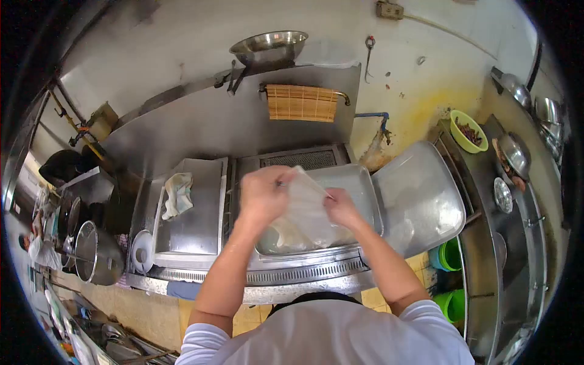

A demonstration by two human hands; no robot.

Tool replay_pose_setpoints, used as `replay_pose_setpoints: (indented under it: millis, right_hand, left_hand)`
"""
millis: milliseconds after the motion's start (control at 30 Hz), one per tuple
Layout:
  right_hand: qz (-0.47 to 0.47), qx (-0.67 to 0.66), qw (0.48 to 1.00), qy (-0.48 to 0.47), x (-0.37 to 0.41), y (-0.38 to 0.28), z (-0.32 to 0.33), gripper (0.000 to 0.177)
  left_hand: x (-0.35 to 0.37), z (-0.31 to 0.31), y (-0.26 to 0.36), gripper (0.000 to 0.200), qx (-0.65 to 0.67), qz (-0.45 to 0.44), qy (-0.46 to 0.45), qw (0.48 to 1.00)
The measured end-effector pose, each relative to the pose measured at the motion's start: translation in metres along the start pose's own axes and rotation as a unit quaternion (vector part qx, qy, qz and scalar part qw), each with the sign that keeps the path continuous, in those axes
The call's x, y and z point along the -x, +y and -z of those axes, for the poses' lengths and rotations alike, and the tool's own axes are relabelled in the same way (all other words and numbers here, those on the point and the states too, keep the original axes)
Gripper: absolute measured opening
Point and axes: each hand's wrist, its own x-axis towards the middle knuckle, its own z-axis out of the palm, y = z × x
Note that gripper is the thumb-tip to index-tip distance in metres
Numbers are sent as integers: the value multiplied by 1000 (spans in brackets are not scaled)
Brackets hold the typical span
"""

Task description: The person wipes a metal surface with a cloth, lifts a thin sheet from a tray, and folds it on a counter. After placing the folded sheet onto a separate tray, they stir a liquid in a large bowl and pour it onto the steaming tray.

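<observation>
A thin, whitish see-through sheet [307,204] is stretched between my two hands, over a metal tray [359,188]. My left hand [264,193] is closed on its upper left part, a little blurred by motion. On the other side, my right hand [342,208] pinches its right edge. Pale, soft-looking material [280,234] lies in the tray below, partly covered by the sheet. Whether the sheet is plastic or food, I cannot tell.
A second metal tray [423,201] overlaps the right side. Left stands a steel basin with a cloth [178,194] on its edge. A bamboo mat [301,103] hangs behind, below a steel bowl [271,48]. A yellow-green bowl [468,131] sits on the right counter.
</observation>
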Motion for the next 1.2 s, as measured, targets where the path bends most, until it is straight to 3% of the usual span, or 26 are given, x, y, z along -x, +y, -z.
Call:
replay_pose_setpoints:
  millis: [100,133,167,233,300,400,500,600,633,700,733,800,933,1000,1033,1100,1133,1167,1200]
  right_hand:
    - [-42,94,994,25,6,100,23,22]
    - [-55,148,987,14,10,104,30,24]
    - [-33,115,993,7,6,105,28,25]
    - [10,51,999,-8,1,60,26,27]
    - [135,-178,974,48,7,-23,3,29]
    - [32,-184,982,-25,4,-52,-21,29]
    - [27,37,997,61,0,45,-25,23]
    - [-7,199,978,60,14,160,-2,19]
    - [-31,219,973,69,25,173,1,17]
    - [42,322,941,101,39,159,-2,18]
    - [78,370,918,119,42,150,-4,19]
    - [53,390,917,58,38,153,-21,21]
    - [-85,418,894,-137,34,171,-26,26]
    - [-120,403,903,-90,34,149,-16,28]
    - [-137,394,906,-65,28,131,-10,30]
    - [3,348,933,-90,0,109,0,31]
    - [26,187,981,-50,-7,79,0,29]
    - [48,20,999,-7,-9,38,-2,26]
    - [66,-73,995,-34,-12,-2,-1,22]
  left_hand:
    - [5,19,-22,24,48,84,39,995]
    - [10,14,-29,27,44,76,44,995]
    - [14,5,-34,26,31,64,32,997]
    - [20,-18,-34,23,8,41,7,999]
    - [23,-36,-16,18,-1,13,-27,1000]
    - [19,-37,-4,14,-16,-17,-66,998]
    - [10,2,-34,13,2,-4,31,1000]
    - [30,10,-90,19,-40,116,59,991]
    - [44,-2,-111,17,-85,112,42,989]
    - [81,-36,-161,12,-125,109,2,986]
    - [97,-54,-178,13,-154,179,-91,967]
    - [132,-95,-207,25,-267,120,-218,931]
    - [163,-143,-250,33,-213,73,-297,928]
    - [161,-152,-255,30,-209,35,-293,932]
    - [148,-147,-235,28,-160,63,-251,953]
    - [99,-120,-154,23,-58,120,-167,977]
    - [84,-116,-132,19,15,92,-127,988]
    - [69,-114,-113,15,88,62,-85,990]
    - [56,-111,-96,15,94,37,-67,993]
